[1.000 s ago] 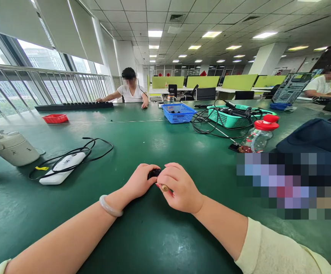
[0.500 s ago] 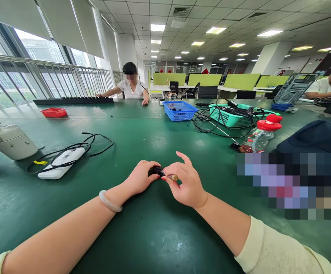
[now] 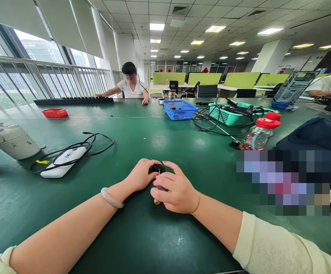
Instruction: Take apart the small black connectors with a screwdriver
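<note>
Low over the table, my left hand (image 3: pixel 139 174) is closed on a small black part (image 3: pixel 155 168), with thumb and fingers about its left side; the part's exact kind is hard to make out. My right hand (image 3: pixel 178 188) grips a slim screwdriver (image 3: pixel 156 201) with a gold-coloured end. The tool's end points back towards me, and its tip meets the black part. Fingers of my right hand cover most of the handle, and the index finger reaches out by the part's right edge.
Left on the green table (image 3: pixel 120 228) lie a white power bank (image 3: pixel 64 163) with a black cable, a cream bottle (image 3: pixel 18 142) and a red tray (image 3: pixel 54 113). Ahead are a blue basket (image 3: pixel 179 110), a teal basket (image 3: pixel 231 116) with cables, and a red-lidded jar (image 3: pixel 258 135). Two people sit farther off.
My right hand has turned and lowered, so the screwdriver's end has swung from pointing right to pointing towards me. My left hand stays on the black part.
</note>
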The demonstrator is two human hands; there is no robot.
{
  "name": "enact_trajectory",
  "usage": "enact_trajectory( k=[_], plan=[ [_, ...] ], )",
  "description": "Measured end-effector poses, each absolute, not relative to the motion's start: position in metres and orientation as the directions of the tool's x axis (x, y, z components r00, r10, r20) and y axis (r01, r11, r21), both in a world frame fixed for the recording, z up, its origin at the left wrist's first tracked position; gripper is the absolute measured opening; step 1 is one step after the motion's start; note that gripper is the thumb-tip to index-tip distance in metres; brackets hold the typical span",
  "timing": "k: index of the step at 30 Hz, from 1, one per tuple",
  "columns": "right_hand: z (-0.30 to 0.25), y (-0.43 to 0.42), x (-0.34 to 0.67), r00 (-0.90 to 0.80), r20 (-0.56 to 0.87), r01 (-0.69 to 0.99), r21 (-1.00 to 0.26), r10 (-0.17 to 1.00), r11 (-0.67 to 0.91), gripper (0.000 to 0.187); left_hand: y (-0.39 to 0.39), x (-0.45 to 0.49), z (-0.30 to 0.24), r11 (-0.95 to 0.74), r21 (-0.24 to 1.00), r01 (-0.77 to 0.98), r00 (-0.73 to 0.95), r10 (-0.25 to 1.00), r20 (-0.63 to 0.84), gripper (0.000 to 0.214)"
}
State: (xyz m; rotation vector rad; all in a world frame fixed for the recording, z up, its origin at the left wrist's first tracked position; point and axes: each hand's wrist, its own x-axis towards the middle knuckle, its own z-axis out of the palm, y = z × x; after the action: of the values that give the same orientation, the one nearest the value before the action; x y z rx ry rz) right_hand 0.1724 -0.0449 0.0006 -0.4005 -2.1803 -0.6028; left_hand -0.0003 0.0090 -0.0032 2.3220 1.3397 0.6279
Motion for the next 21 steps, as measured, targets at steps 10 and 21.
enact_trajectory(
  k=[10, 21],
  plan=[
    [0.012, -0.035, 0.187, -0.170, 0.938, 0.507, -0.180, 0.302, 0.843, 0.021, 0.001, 0.003, 0.001, -0.448, 0.555, 0.700, 0.458, 0.879, 0.132, 0.032],
    [0.011, -0.039, 0.188, -0.155, 0.905, 0.434, -0.298, 0.396, 0.850, 0.017, 0.002, 0.001, -0.001, -0.433, 0.572, 0.696, 0.440, 0.888, 0.136, 0.032]
  ],
)
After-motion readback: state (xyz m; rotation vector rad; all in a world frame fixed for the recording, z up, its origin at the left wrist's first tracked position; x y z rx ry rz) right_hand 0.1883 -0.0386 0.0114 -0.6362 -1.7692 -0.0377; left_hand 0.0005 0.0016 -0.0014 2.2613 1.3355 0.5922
